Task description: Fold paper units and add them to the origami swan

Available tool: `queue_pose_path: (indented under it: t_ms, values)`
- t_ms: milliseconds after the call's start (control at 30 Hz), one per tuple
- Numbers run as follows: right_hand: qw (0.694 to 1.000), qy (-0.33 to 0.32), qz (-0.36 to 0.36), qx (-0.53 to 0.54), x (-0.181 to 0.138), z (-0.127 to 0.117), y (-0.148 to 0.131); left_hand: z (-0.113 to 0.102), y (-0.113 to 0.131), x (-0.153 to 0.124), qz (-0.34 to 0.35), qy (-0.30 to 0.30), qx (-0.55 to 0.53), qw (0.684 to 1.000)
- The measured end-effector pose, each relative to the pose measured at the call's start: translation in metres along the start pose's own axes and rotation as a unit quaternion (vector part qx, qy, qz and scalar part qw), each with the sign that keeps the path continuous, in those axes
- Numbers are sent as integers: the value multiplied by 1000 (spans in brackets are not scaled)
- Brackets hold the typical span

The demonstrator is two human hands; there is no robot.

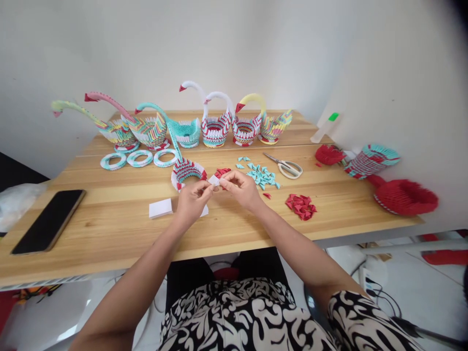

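My left hand (193, 199) and my right hand (241, 188) meet above the middle of the wooden table (109, 219). Both pinch a small white paper piece (214, 180) between their fingertips. Just behind it stands a part-built paper swan base (187, 170) with a teal neck. A stack of white paper slips (160, 208) lies left of my left hand. Another white slip (204, 210) peeks out under that hand. Small red folded pieces (221, 172) lie behind my fingers.
A row of several finished paper swans (215, 127) lines the back edge. Three teal rings (139, 158), scissors (288, 168), teal folded pieces (262, 176), red folded pieces (301, 205), a black phone (49, 220), a glue bottle (324, 127) and red paper baskets (404, 196) are spread around.
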State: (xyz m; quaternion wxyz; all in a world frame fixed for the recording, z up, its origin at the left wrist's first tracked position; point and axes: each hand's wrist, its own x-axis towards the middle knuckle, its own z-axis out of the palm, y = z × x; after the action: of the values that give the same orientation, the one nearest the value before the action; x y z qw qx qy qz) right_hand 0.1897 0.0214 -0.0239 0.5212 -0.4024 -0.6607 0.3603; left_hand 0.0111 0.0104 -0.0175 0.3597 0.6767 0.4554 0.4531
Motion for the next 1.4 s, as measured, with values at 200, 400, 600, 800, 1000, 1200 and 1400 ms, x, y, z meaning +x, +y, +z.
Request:
queue_pose_path:
  t_ms: [200,400,600,800,1000,1200,1400]
  values:
    - [997,-6,35,61,1,2,3,1,1,-1,4,15,3,1000]
    - [988,-2,76,132,2,5,4,3,-3,-2,2,20,-13,1000]
    - [976,8,113,185,2,8,4,4,-1,-2,2,17,-23,1000]
    - [978,26,99,180,0,11,3,8,-2,2,-36,2,-126,991]
    - [980,-40,82,174,0,13,3,7,-1,4,-82,13,-213,974]
    - [985,-53,79,146,3,5,6,3,2,5,-90,-22,-171,981]
    - [993,-21,57,100,2,1,5,6,6,4,-156,-59,-214,963]
